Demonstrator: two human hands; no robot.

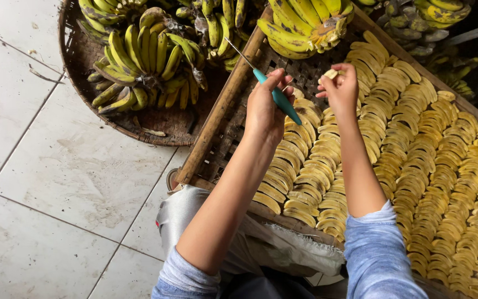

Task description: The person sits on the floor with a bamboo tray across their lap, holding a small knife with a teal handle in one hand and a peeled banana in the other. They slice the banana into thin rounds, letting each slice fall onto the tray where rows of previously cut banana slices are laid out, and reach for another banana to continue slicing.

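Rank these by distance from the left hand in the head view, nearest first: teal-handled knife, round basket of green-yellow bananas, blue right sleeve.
1. Teal-handled knife: held in the left hand.
2. Round basket: to the hand's left, on the tiled floor.
3. Blue right sleeve: lower right, at the frame's bottom.

Tiled floor (56, 166): round basket (78, 55) of bananas (145, 55); woven tray (217, 122) bearing banana slices (443, 182) in rows.

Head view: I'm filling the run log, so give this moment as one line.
left hand: holds teal-handled knife | right hand: pinches banana slice | below: woven tray with slice rows
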